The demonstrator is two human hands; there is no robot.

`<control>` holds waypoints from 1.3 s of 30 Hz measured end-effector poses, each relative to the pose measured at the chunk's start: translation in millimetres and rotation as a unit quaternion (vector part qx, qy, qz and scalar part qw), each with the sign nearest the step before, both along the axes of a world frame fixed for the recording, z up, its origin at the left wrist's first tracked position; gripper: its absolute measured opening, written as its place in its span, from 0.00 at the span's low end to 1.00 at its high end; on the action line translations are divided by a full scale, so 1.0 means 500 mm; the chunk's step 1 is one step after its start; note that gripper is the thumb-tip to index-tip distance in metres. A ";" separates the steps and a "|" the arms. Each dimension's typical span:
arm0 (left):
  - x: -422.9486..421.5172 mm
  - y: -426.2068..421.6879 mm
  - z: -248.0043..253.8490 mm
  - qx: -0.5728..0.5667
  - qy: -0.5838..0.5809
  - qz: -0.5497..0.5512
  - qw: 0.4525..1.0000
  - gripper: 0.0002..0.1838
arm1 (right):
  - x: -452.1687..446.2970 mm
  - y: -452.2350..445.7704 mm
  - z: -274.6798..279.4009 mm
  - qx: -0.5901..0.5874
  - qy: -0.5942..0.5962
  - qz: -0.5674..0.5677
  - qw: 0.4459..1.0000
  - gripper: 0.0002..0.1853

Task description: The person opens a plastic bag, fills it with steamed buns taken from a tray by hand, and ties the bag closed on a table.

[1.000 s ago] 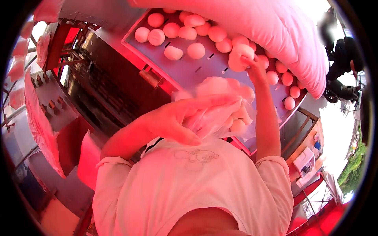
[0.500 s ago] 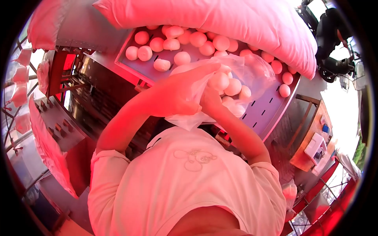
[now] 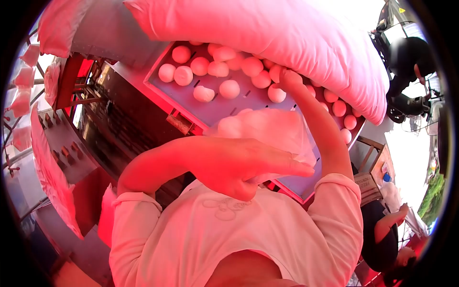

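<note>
My left hand (image 3: 239,162) holds the edge of a clear plastic bag (image 3: 291,134) in front of my chest, with several round white buns showing through the film. Farther off, my right hand (image 3: 290,80) reaches over the slotted tray (image 3: 215,105), its fingers touching a round bun (image 3: 276,93) near the edge of the white quilted cover (image 3: 267,33). Whether the fingers have closed round that bun is hard to tell. Several more buns (image 3: 229,89) lie on the tray, and some sit partly beneath the cover.
At the left stands a grey surface with small brown objects (image 3: 67,153). A wooden table (image 3: 382,162) is at the right, with a person in dark clothing (image 3: 380,234) below it. Another person in black (image 3: 411,57) is beside a motorbike at the upper right.
My right hand has come out of the bag and moved up and away to the buns by the cover. The bag's mouth has folded down, and a person has appeared at the lower right.
</note>
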State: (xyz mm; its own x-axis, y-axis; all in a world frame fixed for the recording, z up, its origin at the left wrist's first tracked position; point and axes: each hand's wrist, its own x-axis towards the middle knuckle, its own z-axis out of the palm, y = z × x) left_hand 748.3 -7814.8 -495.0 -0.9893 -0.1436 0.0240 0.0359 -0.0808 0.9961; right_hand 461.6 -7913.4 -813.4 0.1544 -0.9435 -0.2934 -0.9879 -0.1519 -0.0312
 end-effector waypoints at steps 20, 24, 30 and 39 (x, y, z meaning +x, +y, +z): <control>0.118 0.015 -0.079 0.375 -0.087 0.176 0.906 0.50 | 0.345 -0.118 0.142 -0.049 -0.251 0.133 0.958 0.31; 0.127 0.032 -0.110 0.323 -0.038 0.235 0.916 0.49 | 0.236 -0.071 0.275 -0.025 -0.324 0.067 0.943 0.35; 0.087 0.002 -0.090 0.320 0.002 0.282 0.905 0.49 | -0.005 0.173 0.509 0.308 -0.585 -0.001 0.750 0.43; -0.008 -0.089 0.040 0.112 -0.069 0.320 0.938 0.41 | 0.177 0.379 0.329 -0.076 -0.439 -0.027 0.895 0.39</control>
State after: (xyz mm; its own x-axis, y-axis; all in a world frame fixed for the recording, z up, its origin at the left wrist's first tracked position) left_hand 744.1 -7859.2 -474.8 -0.6905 -0.6954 -0.1992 0.0215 -0.2950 0.9553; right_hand 550.3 -7723.9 -649.0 0.2157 -0.9751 0.0517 -0.5990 -0.1740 -0.7816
